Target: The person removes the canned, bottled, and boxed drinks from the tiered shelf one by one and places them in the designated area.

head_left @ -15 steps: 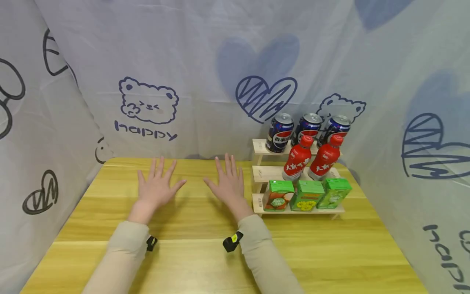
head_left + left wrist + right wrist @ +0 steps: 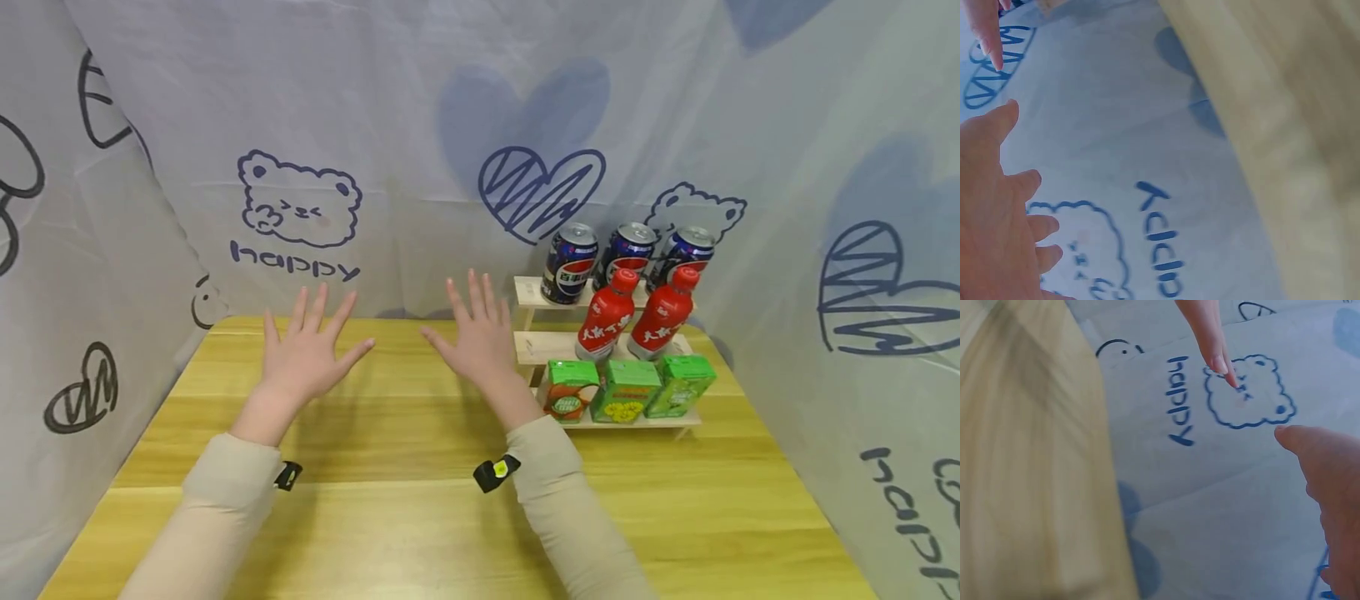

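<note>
Fingers spread, the left hand point(image 2: 303, 362) hovers over the left part of the wooden table point(image 2: 390, 533) and holds nothing. The right hand point(image 2: 480, 342), also spread and holding nothing, is just left of a three-step wooden rack point(image 2: 530, 344). On the rack's top step stand dark blue cola cans point(image 2: 570, 265). Two red bottles point(image 2: 606, 317) are upright on the middle step. Green juice boxes point(image 2: 626, 392) line the bottom step. In the left wrist view the left hand point(image 2: 991, 212) shows at the left edge; in the right wrist view the right hand point(image 2: 1335, 487) is at the right.
A pale cloth point(image 2: 420, 117) printed with hearts, bears and lettering hangs behind the table and along both sides. Black wrist straps point(image 2: 495, 472) show near both sleeve cuffs.
Both hands have lifted and moved apart, the left one toward the left and the right one toward the rack. The head view has shifted slightly. Cans, bottles and boxes stay in place.
</note>
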Demonstrator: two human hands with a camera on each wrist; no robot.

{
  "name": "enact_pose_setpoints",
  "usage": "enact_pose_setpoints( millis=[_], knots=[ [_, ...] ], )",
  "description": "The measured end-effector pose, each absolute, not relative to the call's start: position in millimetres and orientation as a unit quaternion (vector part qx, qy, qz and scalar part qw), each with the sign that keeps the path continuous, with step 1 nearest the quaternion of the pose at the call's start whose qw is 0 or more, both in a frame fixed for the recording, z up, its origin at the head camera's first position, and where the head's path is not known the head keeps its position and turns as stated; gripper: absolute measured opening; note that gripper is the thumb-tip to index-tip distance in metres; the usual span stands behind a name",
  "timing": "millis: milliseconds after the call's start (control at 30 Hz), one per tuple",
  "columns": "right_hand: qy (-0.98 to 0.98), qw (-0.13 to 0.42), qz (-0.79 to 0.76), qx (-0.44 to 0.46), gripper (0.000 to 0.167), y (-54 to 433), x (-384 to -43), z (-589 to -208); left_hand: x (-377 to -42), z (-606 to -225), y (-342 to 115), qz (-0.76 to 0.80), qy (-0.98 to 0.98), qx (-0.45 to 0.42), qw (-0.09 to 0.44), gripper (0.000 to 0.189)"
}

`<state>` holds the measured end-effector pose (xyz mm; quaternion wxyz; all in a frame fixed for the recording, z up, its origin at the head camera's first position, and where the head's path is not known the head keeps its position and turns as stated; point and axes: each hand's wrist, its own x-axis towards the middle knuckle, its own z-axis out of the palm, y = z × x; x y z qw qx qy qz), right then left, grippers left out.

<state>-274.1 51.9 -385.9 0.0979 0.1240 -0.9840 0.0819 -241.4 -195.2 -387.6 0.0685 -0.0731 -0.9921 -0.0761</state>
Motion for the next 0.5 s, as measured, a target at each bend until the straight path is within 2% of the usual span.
enact_pose_setpoints(
  millis=[267, 500],
  knots=[
    [-0.979, 0.139, 0.075, 0.126, 0.083, 80, -263, -343, -227, -351, -191, -0.049, -0.991, -0.094, 0.080, 0.079],
    [-0.975, 0.181, 0.062, 0.111, 0.082, 115, -251, -302, -219, -324, -181, -0.022, -0.986, -0.120, 0.112, 0.077]
  ],
)
